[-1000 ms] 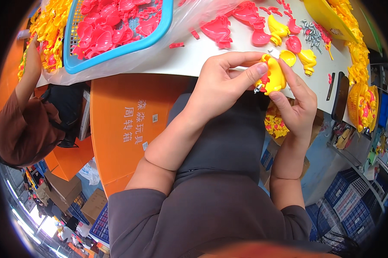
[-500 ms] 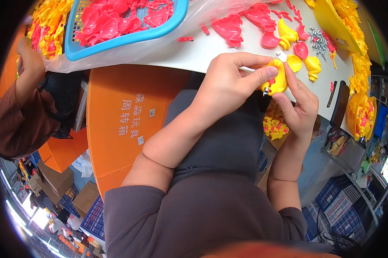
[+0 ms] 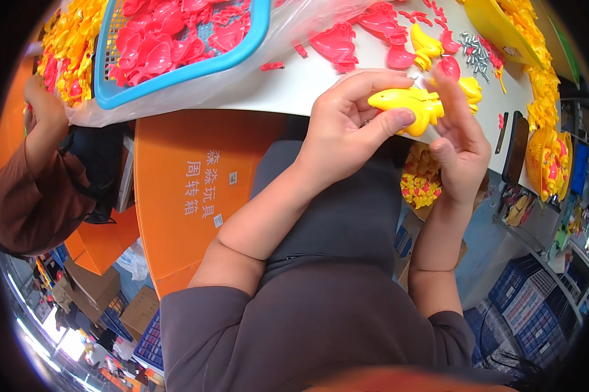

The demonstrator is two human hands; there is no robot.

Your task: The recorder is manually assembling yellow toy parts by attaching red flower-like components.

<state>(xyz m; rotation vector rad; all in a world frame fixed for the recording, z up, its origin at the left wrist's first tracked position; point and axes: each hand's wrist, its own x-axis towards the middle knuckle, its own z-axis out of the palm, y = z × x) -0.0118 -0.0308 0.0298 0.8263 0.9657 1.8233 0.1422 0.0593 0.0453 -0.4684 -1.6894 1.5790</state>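
Note:
A yellow plastic toy piece (image 3: 409, 104) with a pointed end and a split tail-like end is pinched in my left hand (image 3: 340, 124), the thumb pressing its near side. My right hand (image 3: 464, 147) is beside the split end, fingers raised and apart, with nothing held. On the white table (image 3: 288, 85) just beyond my hands lie pink shell-shaped pieces (image 3: 334, 44) and a curved yellow piece (image 3: 426, 43). Another yellow piece (image 3: 469, 88) is partly hidden behind my right fingers. A pile of small silver metal pins (image 3: 475, 55) lies farther right.
A blue-rimmed basket (image 3: 183, 81) of pink pieces stands on plastic sheeting at the far left. Yellow parts heap up along the right edge beside a yellow bin (image 3: 510, 29). An orange box (image 3: 177, 248) stands below the table. At far left, another person's arm (image 3: 43, 176) reaches toward yellow parts.
The yellow toy piece has turned in my left hand and now lies lengthwise, its pointed end left. My right fingers have come off it and spread. The view has shifted slightly.

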